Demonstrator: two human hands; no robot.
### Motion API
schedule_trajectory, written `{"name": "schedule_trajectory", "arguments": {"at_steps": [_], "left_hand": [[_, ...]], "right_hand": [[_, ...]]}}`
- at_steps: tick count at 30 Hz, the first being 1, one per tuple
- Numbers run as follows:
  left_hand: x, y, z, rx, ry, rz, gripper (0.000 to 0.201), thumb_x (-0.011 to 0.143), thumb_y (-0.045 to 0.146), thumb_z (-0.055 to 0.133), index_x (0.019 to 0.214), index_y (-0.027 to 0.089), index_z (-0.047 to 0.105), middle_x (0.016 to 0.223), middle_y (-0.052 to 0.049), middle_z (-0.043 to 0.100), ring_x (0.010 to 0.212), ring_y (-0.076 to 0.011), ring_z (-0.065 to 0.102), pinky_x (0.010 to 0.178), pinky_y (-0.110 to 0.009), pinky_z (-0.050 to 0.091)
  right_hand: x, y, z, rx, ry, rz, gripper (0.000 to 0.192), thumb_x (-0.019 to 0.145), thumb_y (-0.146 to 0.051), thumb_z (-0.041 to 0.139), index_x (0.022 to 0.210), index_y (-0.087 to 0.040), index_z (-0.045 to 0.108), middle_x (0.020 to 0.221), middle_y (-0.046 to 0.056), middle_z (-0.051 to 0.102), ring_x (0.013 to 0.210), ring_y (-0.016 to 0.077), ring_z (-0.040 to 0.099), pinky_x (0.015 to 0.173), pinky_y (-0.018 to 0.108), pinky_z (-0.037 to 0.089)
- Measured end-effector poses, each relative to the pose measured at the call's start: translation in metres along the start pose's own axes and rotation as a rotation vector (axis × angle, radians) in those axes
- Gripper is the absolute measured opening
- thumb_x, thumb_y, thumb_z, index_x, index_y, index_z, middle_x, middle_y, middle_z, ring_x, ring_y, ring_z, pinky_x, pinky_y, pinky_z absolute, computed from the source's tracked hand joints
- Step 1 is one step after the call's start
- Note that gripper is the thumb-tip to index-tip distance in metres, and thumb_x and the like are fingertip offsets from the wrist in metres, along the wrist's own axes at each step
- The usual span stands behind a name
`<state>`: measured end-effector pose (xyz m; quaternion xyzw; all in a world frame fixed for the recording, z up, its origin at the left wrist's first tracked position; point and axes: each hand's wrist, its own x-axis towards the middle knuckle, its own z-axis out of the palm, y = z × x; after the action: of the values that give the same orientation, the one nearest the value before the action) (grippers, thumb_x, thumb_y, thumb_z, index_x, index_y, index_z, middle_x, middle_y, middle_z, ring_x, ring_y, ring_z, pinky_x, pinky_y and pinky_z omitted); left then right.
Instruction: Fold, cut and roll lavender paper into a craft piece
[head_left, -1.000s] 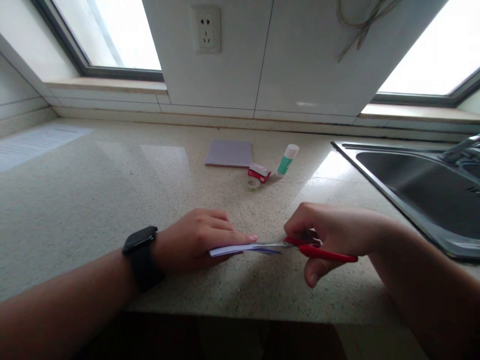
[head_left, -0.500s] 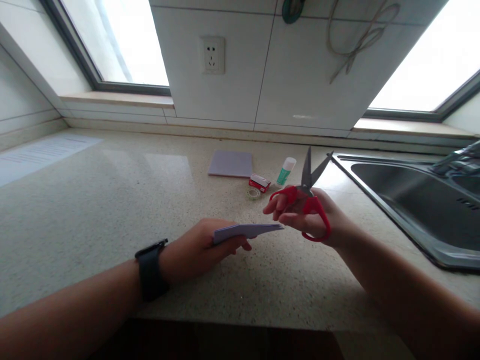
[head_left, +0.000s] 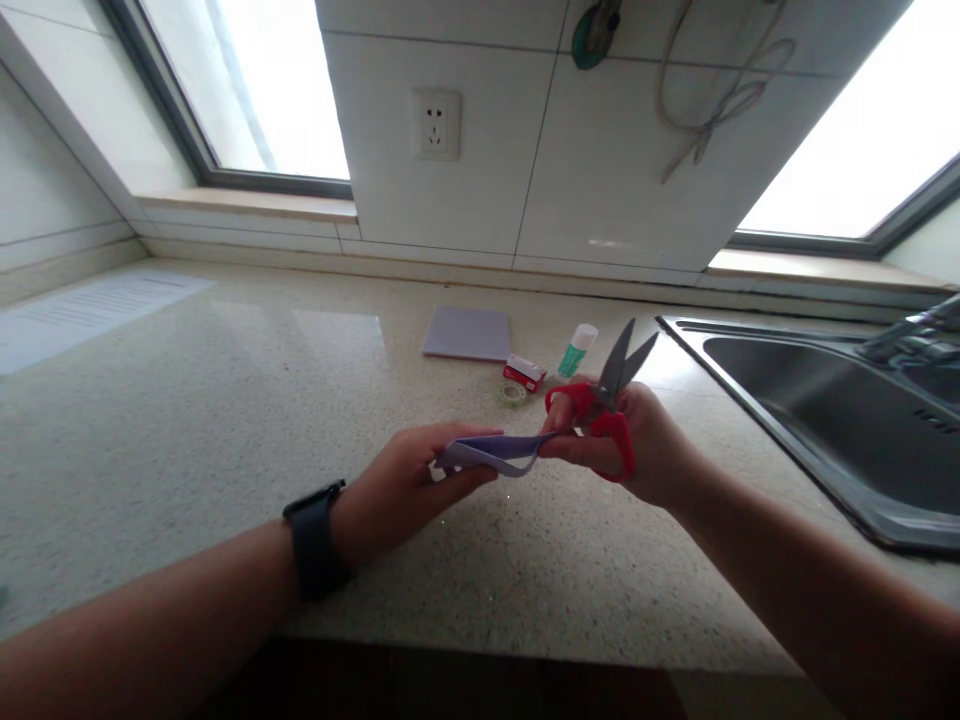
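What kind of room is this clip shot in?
Most likely a home kitchen: a speckled stone countertop with a steel sink set into it, a tiled wall carrying a socket, and windows on both sides.

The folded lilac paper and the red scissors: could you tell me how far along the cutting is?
Done: the lilac paper is folded. In hand: the left hand holds one end, the right hand pinches the other while holding the red scissors, blades open, pointing up, off the paper. No finished cut or scraps are visible. Untouched: glue stick, tape roll, spare paper pad.
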<state>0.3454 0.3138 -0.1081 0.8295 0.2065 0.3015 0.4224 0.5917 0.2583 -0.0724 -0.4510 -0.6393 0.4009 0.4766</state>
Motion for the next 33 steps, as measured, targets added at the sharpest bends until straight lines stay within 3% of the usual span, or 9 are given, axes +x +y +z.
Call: {"name": "schedule_trajectory", "arguments": {"at_steps": [5, 8, 11, 15, 19, 22, 26, 30, 33], "left_hand": [[-0.005, -0.01, 0.003, 0.105, 0.226, 0.13, 0.078, 0.078, 0.026, 0.084, 0.142, 0.028, 0.038, 0.114, -0.007, 0.067, 0.095, -0.0198, 0.067, 0.087, -0.038, 0.055], [-0.005, -0.014, 0.005, 0.159, 0.355, 0.297, 0.089, 0.07, 0.026, 0.09, 0.14, 0.028, 0.035, 0.127, -0.011, 0.057, 0.107, -0.0236, 0.063, 0.09, -0.041, 0.055], [-0.004, -0.013, 0.006, 0.187, 0.382, 0.394, 0.077, 0.072, 0.017, 0.086, 0.132, 0.027, 0.039, 0.125, -0.01, 0.055, 0.112, -0.0239, 0.06, 0.091, -0.041, 0.054], [-0.004, -0.008, 0.002, 0.263, 0.396, 0.4, 0.058, 0.076, 0.006, 0.075, 0.122, 0.026, 0.045, 0.121, -0.008, 0.057, 0.11, -0.021, 0.06, 0.092, -0.039, 0.053], [-0.005, -0.002, -0.005, 0.353, 0.323, 0.391, 0.039, 0.084, 0.006, 0.069, 0.116, 0.024, 0.057, 0.132, -0.01, 0.061, 0.118, -0.0222, 0.06, 0.097, -0.039, 0.05], [-0.004, -0.001, -0.009, 0.366, 0.302, 0.365, 0.027, 0.091, 0.011, 0.064, 0.114, 0.025, 0.068, 0.136, -0.009, 0.064, 0.12, -0.0226, 0.06, 0.1, -0.041, 0.048], [0.0, -0.007, -0.01, 0.176, 0.274, 0.175, 0.017, 0.095, 0.021, 0.065, 0.106, 0.026, 0.076, 0.111, -0.005, 0.076, 0.108, -0.0209, 0.067, 0.096, -0.04, 0.053], [0.005, -0.013, -0.011, -0.094, 0.252, -0.103, 0.012, 0.088, 0.032, 0.074, 0.093, 0.022, 0.078, 0.098, -0.005, 0.079, 0.091, -0.0202, 0.073, 0.085, -0.036, 0.059], [0.008, -0.013, -0.011, -0.226, 0.28, -0.177, 0.015, 0.082, 0.032, 0.08, 0.079, 0.019, 0.074, 0.094, -0.006, 0.079, 0.087, -0.02, 0.075, 0.081, -0.034, 0.061]], "right_hand": [[-0.001, 0.006, 0.008, 0.069, 0.102, -0.024, 0.03, 0.066, -0.026, 0.091, 0.074, -0.02, 0.064, 0.071, -0.002, 0.065, 0.061, 0.0116, 0.06, 0.055, 0.025, 0.049], [-0.002, 0.009, 0.016, 0.093, 0.172, -0.041, 0.031, 0.064, -0.022, 0.092, 0.072, -0.021, 0.063, 0.069, -0.004, 0.062, 0.062, 0.0106, 0.057, 0.056, 0.024, 0.047], [-0.004, 0.011, 0.021, 0.139, 0.199, -0.066, 0.031, 0.065, -0.02, 0.092, 0.072, -0.021, 0.062, 0.07, -0.004, 0.061, 0.064, 0.011, 0.056, 0.058, 0.025, 0.047], [-0.007, 0.011, 0.025, 0.175, 0.178, -0.069, 0.033, 0.064, -0.021, 0.093, 0.072, -0.021, 0.061, 0.072, -0.004, 0.061, 0.066, 0.0123, 0.057, 0.059, 0.026, 0.049], [-0.009, 0.013, 0.025, 0.238, 0.155, -0.013, 0.035, 0.063, -0.025, 0.093, 0.073, -0.021, 0.06, 0.073, -0.003, 0.062, 0.067, 0.0137, 0.059, 0.06, 0.028, 0.051], [-0.01, 0.014, 0.024, 0.242, 0.134, 0.016, 0.033, 0.065, -0.027, 0.091, 0.075, -0.021, 0.06, 0.075, -0.001, 0.065, 0.068, 0.0146, 0.061, 0.061, 0.029, 0.051], [-0.01, 0.015, 0.02, 0.184, 0.122, 0.041, 0.029, 0.073, -0.033, 0.086, 0.076, -0.019, 0.061, 0.075, 0.001, 0.066, 0.068, 0.0142, 0.059, 0.061, 0.028, 0.047], [-0.01, 0.016, 0.016, 0.089, 0.151, 0.02, 0.028, 0.081, -0.04, 0.079, 0.077, -0.019, 0.061, 0.068, -0.001, 0.059, 0.063, 0.0129, 0.052, 0.056, 0.027, 0.04], [-0.01, 0.017, 0.014, 0.066, 0.165, 0.022, 0.027, 0.084, -0.04, 0.076, 0.079, -0.019, 0.061, 0.071, 0.0, 0.059, 0.065, 0.013, 0.052, 0.057, 0.027, 0.04]]}}
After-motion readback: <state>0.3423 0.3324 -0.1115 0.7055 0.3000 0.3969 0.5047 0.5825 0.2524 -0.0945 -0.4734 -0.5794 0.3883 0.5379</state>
